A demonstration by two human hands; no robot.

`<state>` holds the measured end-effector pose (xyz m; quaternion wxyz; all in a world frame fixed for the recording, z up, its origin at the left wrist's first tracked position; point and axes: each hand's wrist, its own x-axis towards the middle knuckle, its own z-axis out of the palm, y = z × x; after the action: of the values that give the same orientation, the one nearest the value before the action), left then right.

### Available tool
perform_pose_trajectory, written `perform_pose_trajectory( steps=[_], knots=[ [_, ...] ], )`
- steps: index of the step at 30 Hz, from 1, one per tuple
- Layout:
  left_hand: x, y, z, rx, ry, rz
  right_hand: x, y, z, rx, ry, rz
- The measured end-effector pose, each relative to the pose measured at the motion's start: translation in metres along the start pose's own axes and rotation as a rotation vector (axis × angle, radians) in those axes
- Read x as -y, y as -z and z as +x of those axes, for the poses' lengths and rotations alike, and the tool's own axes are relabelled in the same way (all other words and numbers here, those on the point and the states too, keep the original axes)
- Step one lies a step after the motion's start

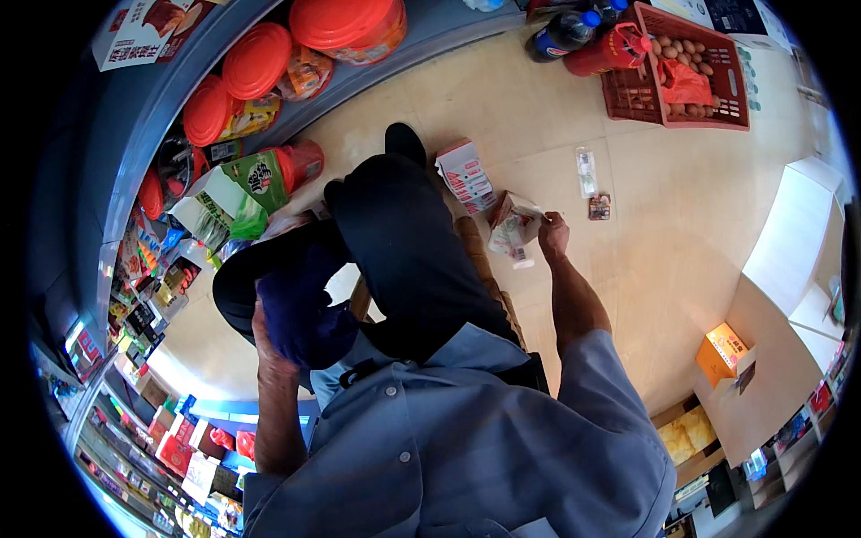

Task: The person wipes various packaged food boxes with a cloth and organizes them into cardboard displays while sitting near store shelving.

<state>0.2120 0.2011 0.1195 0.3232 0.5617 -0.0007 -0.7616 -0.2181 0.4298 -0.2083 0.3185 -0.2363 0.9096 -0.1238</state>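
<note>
My right hand (554, 235) reaches forward with its fingers pinched on the edge of a crumpled clear plastic bag (514, 224). The bag hangs over the floor, with something pale and reddish showing through it. My left hand (264, 334) is closed at the side of a bunched dark blue cloth (305, 316) over my left leg; the cloth hides most of its fingers. Just beyond the bag stands a white box with red print (466, 176). To the right, a narrow clear packet (586, 170) and a small dark packet (599, 207) lie on the floor.
A red plastic crate of eggs (610, 97) stands at the far right beside dark bottles with blue caps (558, 38) and a red jug (619, 49). Red-lidded tubs (256, 61) line the shelf at left. An orange box (723, 354) sits at lower right.
</note>
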Motion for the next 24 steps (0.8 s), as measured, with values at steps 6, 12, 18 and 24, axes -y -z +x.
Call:
perform_pose_trajectory(
  steps=[6,12,18,24],
  knots=[
    [0.008,0.019,-0.006,-0.07,0.04,0.161,0.012,0.047,0.004,0.034,0.067,-0.039],
    [0.013,-0.015,-0.009,0.276,0.023,0.384,0.075,0.167,0.002,-0.146,0.428,-0.086],
    [0.014,-0.05,-0.016,0.641,0.039,0.581,0.246,0.305,-0.09,-0.219,0.655,0.026],
    [0.021,-0.051,-0.017,0.805,0.033,0.511,0.349,0.328,-0.171,0.221,0.749,0.23]
  ],
)
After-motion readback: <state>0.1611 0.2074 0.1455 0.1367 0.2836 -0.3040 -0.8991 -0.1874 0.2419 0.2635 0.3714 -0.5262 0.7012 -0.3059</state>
